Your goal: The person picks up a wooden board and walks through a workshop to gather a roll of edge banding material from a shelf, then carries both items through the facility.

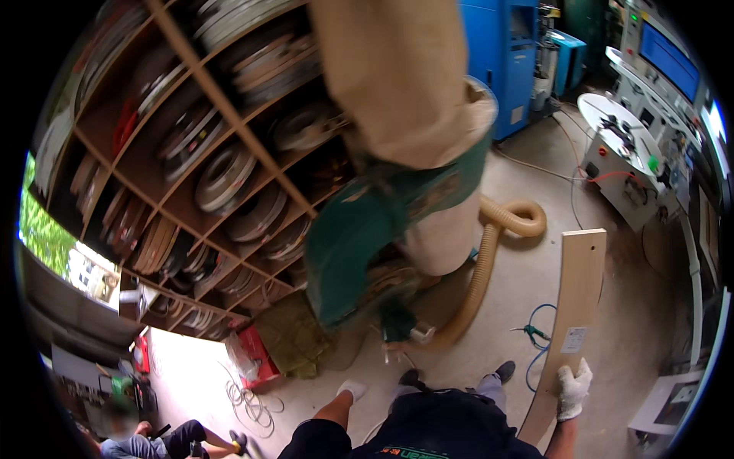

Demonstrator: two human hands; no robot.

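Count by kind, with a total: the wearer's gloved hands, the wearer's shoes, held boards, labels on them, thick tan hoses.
Gloved hands, left hand and right hand: 2
Shoes: 2
Board: 1
Label: 1
Tan hose: 1
Total: 7

I read this place as a workshop. On my feed, a tall wooden rack [232,109] has compartments packed with round discs and rings [216,187]. In front of it I see a bulky green machine [348,249] under a big beige bag [391,76], which looks to me like a dust collector, and a ribbed tan hose [482,287] curling over the bare floor [524,268]. Farther back I make out a blue cabinet [485,46], and to the right, equipment with a lit screen [669,60]. A long wooden board [579,283] fits the setting too.
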